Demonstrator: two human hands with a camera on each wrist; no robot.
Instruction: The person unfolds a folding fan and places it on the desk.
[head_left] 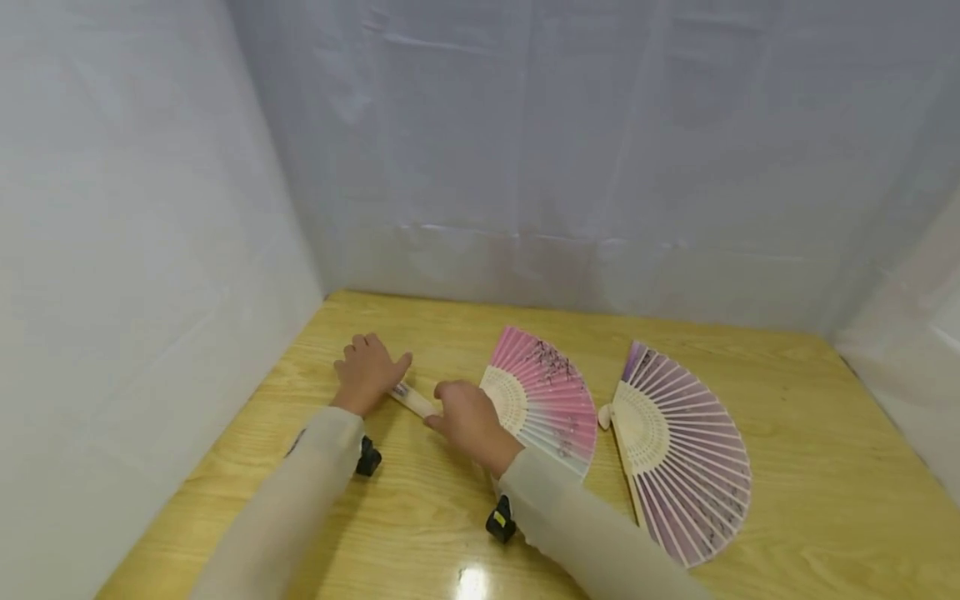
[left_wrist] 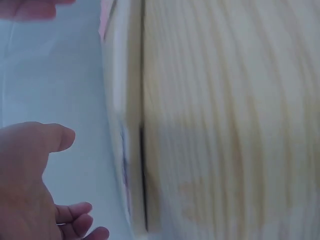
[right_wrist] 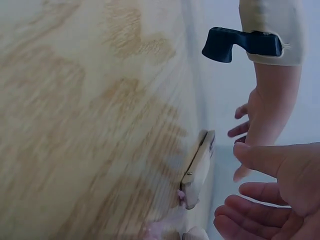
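Closed folding fan (head_left: 412, 401): pale wooden slats folded into one narrow bar, lying flat on the yellow wooden bench (head_left: 810, 467), left of frame centre in the head view, running diagonally from upper left to lower right. A pink edge of fabric shows at one end in the right wrist view (right_wrist: 197, 167). The left hand (head_left: 366, 372) touches its upper-left end; the right hand (head_left: 468, 421) rests at its lower-right end.

glossy varnished wood worktop (head_left: 810, 467); folded fan (head_left: 412, 401) of pale smooth wooden slats; pink fan (head_left: 551, 400) and purple fan (head_left: 686, 454) with matt printed leaves; white cloth backdrop (head_left: 525, 150), creased.
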